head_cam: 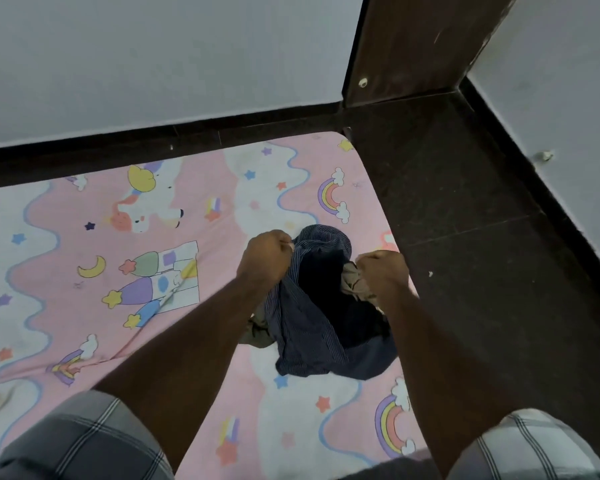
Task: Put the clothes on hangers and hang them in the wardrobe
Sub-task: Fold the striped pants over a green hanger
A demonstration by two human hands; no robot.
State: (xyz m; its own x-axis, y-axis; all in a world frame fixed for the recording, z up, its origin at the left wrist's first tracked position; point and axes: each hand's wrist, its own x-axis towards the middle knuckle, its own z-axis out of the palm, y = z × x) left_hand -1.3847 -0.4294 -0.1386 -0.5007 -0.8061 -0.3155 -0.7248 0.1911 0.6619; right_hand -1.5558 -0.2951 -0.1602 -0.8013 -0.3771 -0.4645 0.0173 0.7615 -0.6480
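A dark blue pin-striped shirt (312,306) lies bunched on the pink cartoon-print bedsheet (160,299), near the mattress's right edge. My left hand (265,256) grips the shirt's cloth at its upper left, fingers curled in a fist. My right hand (381,271) is also fisted, gripping cloth at the pile's right side, where an olive-brown garment (352,282) shows under the shirt. More of that olive cloth peeks out at the lower left of the pile. No hanger is in view.
The mattress lies on a dark tiled floor (465,220). A dark wooden panel (413,46) stands upright at the top right, between grey walls. My checked shorts (84,441) fill the bottom corners.
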